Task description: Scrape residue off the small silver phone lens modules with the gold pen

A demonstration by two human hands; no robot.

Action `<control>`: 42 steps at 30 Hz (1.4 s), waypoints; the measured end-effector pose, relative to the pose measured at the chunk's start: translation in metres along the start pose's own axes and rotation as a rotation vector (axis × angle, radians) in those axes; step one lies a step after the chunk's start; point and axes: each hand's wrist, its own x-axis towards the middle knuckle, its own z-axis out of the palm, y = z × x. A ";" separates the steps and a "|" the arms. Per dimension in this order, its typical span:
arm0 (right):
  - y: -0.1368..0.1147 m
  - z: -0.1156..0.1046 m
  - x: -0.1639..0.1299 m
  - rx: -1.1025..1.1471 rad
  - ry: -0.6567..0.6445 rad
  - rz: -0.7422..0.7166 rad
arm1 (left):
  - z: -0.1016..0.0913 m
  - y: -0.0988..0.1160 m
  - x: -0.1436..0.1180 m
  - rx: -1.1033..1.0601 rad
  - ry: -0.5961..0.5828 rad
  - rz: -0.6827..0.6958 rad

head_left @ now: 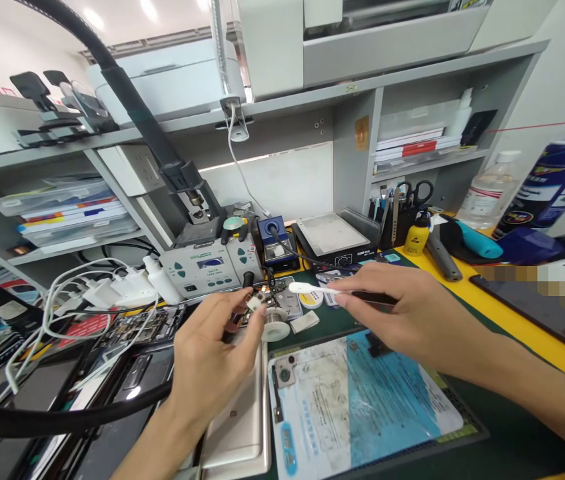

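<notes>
My left hand (212,347) is closed, thumb and fingers pinching a small electronic part (255,303) with pale and metallic bits; its exact kind is too small to tell. Right behind that thumb stands a spool of thin wire (276,329). My right hand (397,313) grips a white cotton swab (307,289), its tip pointing left toward the part. Dark tweezers (375,297) also lie in the right hand's grip. Below both hands, a blue and white printed work mat (322,407) carries a small black piece (376,345) and a phone camera piece (286,373).
Gold phones (237,427) and dark phones lie left of the mat. A black hose (62,417) crosses the lower left. Behind stand a hot-air station (210,270), a heating plate (333,233) and a yellow bottle (417,237). White chargers (127,287) and cables crowd the left.
</notes>
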 end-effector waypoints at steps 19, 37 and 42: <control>0.032 -0.004 0.014 -0.199 -0.264 0.256 | -0.010 -0.006 0.009 0.073 -0.020 -0.401; 0.046 -0.005 0.015 -0.366 -0.422 0.295 | -0.009 -0.005 0.004 0.130 -0.075 -0.286; 0.044 -0.007 0.017 -0.344 -0.423 0.312 | -0.009 -0.005 0.006 0.144 -0.068 -0.240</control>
